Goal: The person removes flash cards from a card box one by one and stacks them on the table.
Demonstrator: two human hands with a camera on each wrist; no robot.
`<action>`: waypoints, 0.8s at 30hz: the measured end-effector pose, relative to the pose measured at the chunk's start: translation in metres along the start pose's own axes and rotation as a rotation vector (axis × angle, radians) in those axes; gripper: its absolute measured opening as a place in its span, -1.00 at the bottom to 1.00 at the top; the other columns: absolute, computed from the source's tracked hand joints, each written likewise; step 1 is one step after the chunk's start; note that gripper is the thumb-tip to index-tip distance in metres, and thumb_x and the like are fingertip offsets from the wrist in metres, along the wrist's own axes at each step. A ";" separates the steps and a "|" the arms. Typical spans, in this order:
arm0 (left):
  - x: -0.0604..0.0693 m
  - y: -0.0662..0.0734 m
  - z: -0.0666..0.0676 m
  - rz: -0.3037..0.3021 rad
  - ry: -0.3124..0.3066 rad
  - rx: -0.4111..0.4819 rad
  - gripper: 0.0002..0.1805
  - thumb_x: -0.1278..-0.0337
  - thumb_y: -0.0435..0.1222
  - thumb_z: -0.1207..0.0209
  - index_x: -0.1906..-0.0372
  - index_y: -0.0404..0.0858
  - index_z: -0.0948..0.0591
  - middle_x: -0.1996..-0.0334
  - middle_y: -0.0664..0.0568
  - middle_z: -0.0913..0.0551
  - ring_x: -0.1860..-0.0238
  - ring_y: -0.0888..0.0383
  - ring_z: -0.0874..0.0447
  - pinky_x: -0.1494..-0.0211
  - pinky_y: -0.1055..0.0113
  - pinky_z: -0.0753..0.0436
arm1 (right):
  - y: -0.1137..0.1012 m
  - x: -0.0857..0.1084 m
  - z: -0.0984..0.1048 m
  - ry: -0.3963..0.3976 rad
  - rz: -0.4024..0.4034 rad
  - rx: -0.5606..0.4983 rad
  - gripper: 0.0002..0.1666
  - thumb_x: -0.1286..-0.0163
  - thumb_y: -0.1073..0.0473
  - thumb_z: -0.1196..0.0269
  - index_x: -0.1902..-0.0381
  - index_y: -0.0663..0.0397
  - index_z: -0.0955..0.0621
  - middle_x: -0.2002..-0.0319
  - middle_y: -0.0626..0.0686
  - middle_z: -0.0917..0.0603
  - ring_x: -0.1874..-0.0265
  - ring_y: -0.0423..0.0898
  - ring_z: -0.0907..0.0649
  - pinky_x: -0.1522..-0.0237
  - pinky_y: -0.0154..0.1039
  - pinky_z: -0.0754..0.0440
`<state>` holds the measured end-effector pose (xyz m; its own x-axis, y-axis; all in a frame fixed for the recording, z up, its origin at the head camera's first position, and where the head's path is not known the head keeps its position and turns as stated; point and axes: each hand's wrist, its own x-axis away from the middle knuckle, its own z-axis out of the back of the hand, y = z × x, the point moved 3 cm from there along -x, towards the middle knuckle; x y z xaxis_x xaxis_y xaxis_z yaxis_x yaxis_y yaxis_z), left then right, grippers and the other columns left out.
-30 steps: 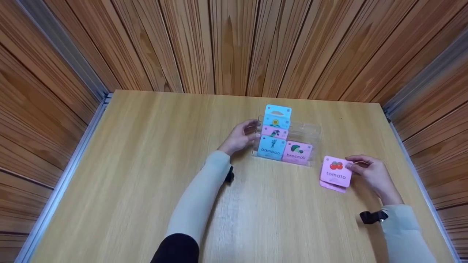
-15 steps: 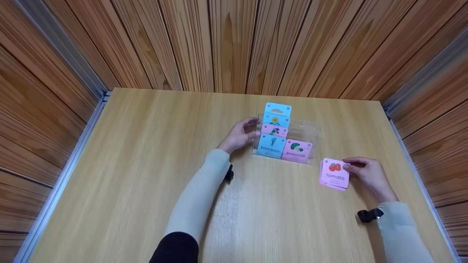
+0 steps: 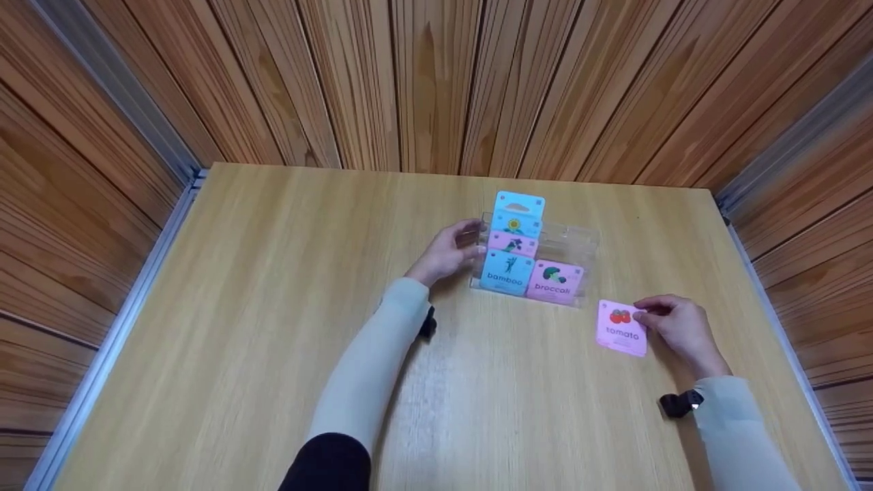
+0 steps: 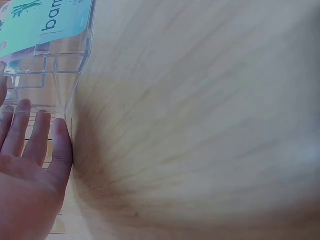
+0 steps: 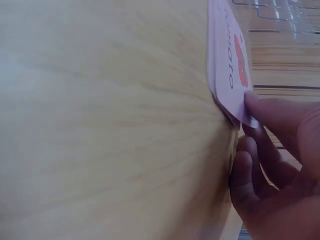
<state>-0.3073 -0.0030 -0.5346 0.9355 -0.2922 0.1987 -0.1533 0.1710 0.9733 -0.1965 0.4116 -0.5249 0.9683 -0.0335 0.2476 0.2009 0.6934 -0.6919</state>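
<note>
At the table's right, my right hand pinches a pink tomato card by its right edge, thumb on top. In the right wrist view, that tomato card has a doubled edge, with at least one more card under it. My left hand is at the left end of a clear tiered card stand. In the left wrist view, the left hand's straight fingers reach the stand's side. A blue bamboo card and a pink broccoli card stand in its front tier.
Behind the bamboo card, the stand also bears a pink card, a blue sunflower card and a blue card at the back. Wood-patterned walls enclose the wooden table at the back and both sides.
The right hand has moved slightly left and toward me, sliding the tomato card until it covers the pink card beneath. The left hand and the stand have stayed in place.
</note>
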 end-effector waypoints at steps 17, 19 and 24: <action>-0.001 0.000 -0.001 -0.017 -0.004 -0.012 -0.34 -0.27 -0.22 -0.30 -0.43 0.09 -0.38 -0.30 0.26 -0.46 -0.37 0.21 -0.36 -0.43 0.18 -0.33 | 0.000 0.003 0.002 0.038 0.055 0.026 -0.60 -0.44 0.12 -0.27 -0.14 0.22 -0.61 -0.02 0.24 -0.60 0.10 0.07 -0.49 0.26 -0.49 -0.51; -0.001 0.000 0.000 -0.011 0.001 -0.010 -0.35 -0.27 -0.22 -0.30 -0.43 0.09 -0.38 -0.30 0.26 -0.46 -0.36 0.21 -0.37 -0.43 0.18 -0.35 | -0.001 0.003 0.003 0.031 0.044 0.003 -0.58 -0.45 0.11 -0.27 -0.17 0.22 -0.60 -0.04 0.24 -0.59 0.09 0.06 -0.49 0.24 -0.49 -0.52; 0.000 0.000 0.000 0.005 0.009 -0.004 -0.34 -0.26 -0.21 -0.31 -0.43 0.10 -0.38 -0.32 0.25 -0.46 -0.36 0.21 -0.37 -0.41 0.19 -0.36 | -0.005 0.007 0.006 0.020 0.029 -0.068 -0.54 -0.48 0.12 -0.22 -0.24 0.24 -0.54 -0.11 0.25 -0.55 0.07 0.02 -0.50 0.20 -0.46 -0.58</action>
<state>-0.3074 -0.0029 -0.5350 0.9375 -0.2828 0.2029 -0.1571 0.1765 0.9717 -0.1920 0.4128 -0.5156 0.9766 -0.0289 0.2130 0.1812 0.6441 -0.7432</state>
